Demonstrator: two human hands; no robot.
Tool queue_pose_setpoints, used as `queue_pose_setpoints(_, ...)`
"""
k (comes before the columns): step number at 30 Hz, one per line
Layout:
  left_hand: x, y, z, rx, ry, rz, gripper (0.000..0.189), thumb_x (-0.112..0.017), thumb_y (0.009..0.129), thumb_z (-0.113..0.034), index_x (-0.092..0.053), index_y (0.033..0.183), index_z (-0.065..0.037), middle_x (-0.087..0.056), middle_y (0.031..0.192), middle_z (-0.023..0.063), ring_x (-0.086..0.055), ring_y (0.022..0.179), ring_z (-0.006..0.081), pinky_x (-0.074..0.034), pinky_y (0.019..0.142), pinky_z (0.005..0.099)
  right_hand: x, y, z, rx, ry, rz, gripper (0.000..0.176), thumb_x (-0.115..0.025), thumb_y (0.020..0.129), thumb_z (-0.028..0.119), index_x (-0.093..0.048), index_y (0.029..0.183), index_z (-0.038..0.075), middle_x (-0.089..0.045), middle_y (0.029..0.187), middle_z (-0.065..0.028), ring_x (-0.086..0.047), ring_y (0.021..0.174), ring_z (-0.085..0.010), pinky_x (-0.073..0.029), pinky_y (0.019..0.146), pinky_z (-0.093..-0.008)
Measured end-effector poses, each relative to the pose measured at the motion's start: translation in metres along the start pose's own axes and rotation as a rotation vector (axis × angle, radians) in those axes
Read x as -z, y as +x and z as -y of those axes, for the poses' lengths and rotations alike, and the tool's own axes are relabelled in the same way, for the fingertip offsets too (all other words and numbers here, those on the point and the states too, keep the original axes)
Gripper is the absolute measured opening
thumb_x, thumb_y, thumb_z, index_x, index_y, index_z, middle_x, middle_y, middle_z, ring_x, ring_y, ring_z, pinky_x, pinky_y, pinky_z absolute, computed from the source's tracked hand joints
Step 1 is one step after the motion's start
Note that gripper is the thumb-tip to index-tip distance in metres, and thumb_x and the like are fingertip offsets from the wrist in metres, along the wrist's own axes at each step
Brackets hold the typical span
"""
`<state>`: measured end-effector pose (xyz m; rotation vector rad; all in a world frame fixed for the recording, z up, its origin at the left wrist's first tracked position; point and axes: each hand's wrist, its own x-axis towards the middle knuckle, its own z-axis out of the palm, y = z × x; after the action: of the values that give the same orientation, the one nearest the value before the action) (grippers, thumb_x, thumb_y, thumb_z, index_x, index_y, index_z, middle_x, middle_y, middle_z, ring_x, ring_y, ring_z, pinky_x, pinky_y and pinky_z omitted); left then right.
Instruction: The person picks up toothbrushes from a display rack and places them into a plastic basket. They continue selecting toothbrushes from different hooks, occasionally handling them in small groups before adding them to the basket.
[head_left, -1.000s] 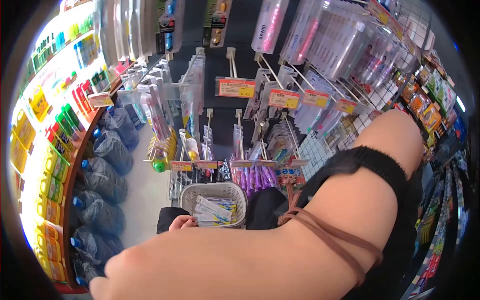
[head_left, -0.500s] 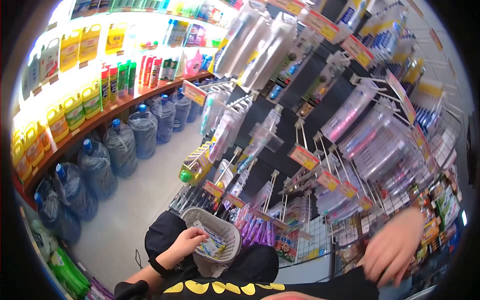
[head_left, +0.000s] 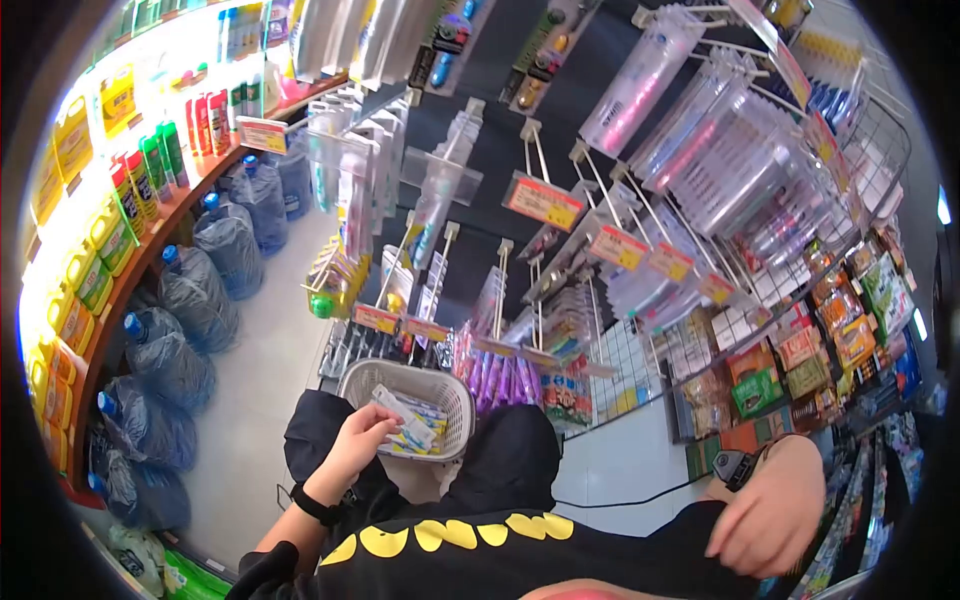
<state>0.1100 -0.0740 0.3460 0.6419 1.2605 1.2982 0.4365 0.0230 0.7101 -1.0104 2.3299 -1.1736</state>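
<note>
Drew right hand (head_left: 765, 515) back from across the view since a second ago; slack, loosely bent. Bunched left hand's (head_left: 365, 437) fingertips at white packet (head_left: 411, 423): pinching or merely touching, can't tell. Inside grey basket (head_left: 457, 405), atop yellow-and-blue packets (head_left: 432, 410).

1. The left hand (head_left: 364, 434) reaches forward, its fingers bent and drawn together towards the thumb; whether they pinch anything is unclear.
2. Behind it, the left wrist (head_left: 330, 484) runs nearly straight into the bare left forearm (head_left: 288, 532).
3. The right hand (head_left: 768, 520) hangs well apart, out to the left hand's right, larger in view.
4. Its back shows, the palm hidden, the fingers loosely curled and drooping inward.
</note>
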Motion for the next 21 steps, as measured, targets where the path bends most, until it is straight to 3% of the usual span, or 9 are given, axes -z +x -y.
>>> queue_pose_setpoints(2, -0.009, 0.003, -0.001, 0.001, 0.020, 0.028, 0.012, -0.055, 0.088, -0.008, -0.059, 0.097, -0.002, -0.062, 0.096, 0.0037, -0.058, 0.089, 0.0102, -0.045, 0.078, 0.0240, -0.004, -0.011, 0.000, 0.277, -0.093, -0.305, 0.025, -0.041, 0.089, 0.006, -0.065, 0.083, -0.001, -0.062, 0.091, -0.0156, -0.062, 0.086, -0.0259, -0.050, 0.086, -0.0384)
queue_pose_setpoints(4, -0.012, 0.006, 0.001, 0.011, 0.044, 0.053, 0.013, -0.055, 0.088, -0.008, -0.059, 0.098, -0.001, -0.062, 0.097, 0.0041, -0.058, 0.090, 0.0103, -0.045, 0.078, 0.0242, -0.024, -0.013, -0.005, 0.334, -0.381, -0.633, 0.025, -0.043, 0.087, 0.005, -0.065, 0.079, -0.001, -0.064, 0.086, -0.0146, -0.064, 0.084, -0.0251, -0.050, 0.083, -0.0369)
queue_pose_setpoints(6, -0.016, 0.014, 0.004, -0.022, 0.081, 0.106, 0.014, -0.055, 0.088, -0.007, -0.058, 0.099, 0.000, -0.062, 0.097, 0.0047, -0.057, 0.090, 0.0105, -0.045, 0.078, 0.0239, -0.025, -0.020, -0.015, 0.342, -0.151, -0.513, 0.024, -0.045, 0.085, 0.005, -0.065, 0.075, -0.001, -0.064, 0.082, -0.0142, -0.065, 0.082, -0.0254, -0.051, 0.082, -0.0361)
queue_pose_setpoints(8, -0.019, 0.020, -0.005, -0.038, 0.154, 0.130, 0.012, -0.054, 0.088, -0.007, -0.056, 0.099, -0.002, -0.061, 0.096, 0.0036, -0.059, 0.092, 0.0117, -0.045, 0.080, 0.0253, -0.034, -0.030, -0.038, 0.350, -0.011, -0.443, 0.021, -0.051, 0.087, 0.010, -0.067, 0.079, -0.001, -0.065, 0.088, -0.0151, -0.065, 0.085, -0.0264, -0.050, 0.083, -0.0376)
queue_pose_setpoints(10, -0.018, 0.030, -0.016, -0.117, 0.162, 0.134, 0.013, -0.053, 0.088, -0.006, -0.056, 0.100, -0.002, -0.061, 0.097, 0.0042, -0.059, 0.090, 0.0120, -0.046, 0.080, 0.0260, -0.040, -0.029, -0.071, 0.327, 0.117, -0.538, 0.014, -0.063, 0.085, 0.011, -0.063, 0.088, -0.003, -0.060, 0.088, -0.0169, -0.061, 0.079, -0.0294, -0.049, 0.068, -0.0404)
queue_pose_setpoints(12, -0.018, 0.039, -0.045, -0.148, 0.128, 0.138, 0.012, -0.051, 0.089, -0.008, -0.056, 0.099, -0.002, -0.061, 0.097, 0.0047, -0.058, 0.089, 0.0121, -0.046, 0.080, 0.0272, -0.038, -0.033, -0.122, 0.412, 0.217, -0.518, 0.012, -0.064, 0.084, 0.011, -0.063, 0.083, -0.001, -0.061, 0.085, -0.0146, -0.060, 0.077, -0.0265, -0.048, 0.067, -0.0397)
queue_pose_setpoints(14, -0.022, 0.042, -0.080, -0.206, 0.118, 0.103, 0.013, -0.050, 0.090, -0.010, -0.056, 0.099, -0.003, -0.060, 0.096, 0.0048, -0.058, 0.089, 0.0124, -0.047, 0.081, 0.0290, -0.034, -0.034, -0.160, 0.285, 0.110, -0.711, 0.011, -0.065, 0.084, 0.012, -0.063, 0.082, 0.002, -0.061, 0.083, -0.0122, -0.059, 0.074, -0.0240, -0.047, 0.067, -0.0359)
queue_pose_setpoints(16, -0.025, 0.040, -0.108, -0.244, 0.019, 0.034, 0.014, -0.050, 0.090, -0.012, -0.055, 0.100, -0.003, -0.060, 0.096, 0.0051, -0.058, 0.090, 0.0133, -0.048, 0.081, 0.0302, -0.044, -0.019, -0.174, 0.018, 0.179, -1.078, 0.010, -0.065, 0.085, 0.013, -0.063, 0.086, 0.003, -0.061, 0.082, -0.0103, -0.058, 0.077, -0.0214, -0.046, 0.070, -0.0328)
queue_pose_setpoints(21, -0.003, 0.021, -0.115, -0.367, -0.157, 0.001, 0.017, -0.047, 0.093, -0.012, -0.054, 0.104, -0.002, -0.059, 0.098, 0.0068, -0.058, 0.093, 0.0151, -0.047, 0.083, 0.0303, -0.034, -0.009, -0.229, -0.276, 0.082, -1.319, 0.009, -0.058, 0.087, 0.006, -0.061, 0.094, 0.002, -0.062, 0.092, -0.0065, -0.058, 0.086, -0.0142, -0.045, 0.080, -0.0275)
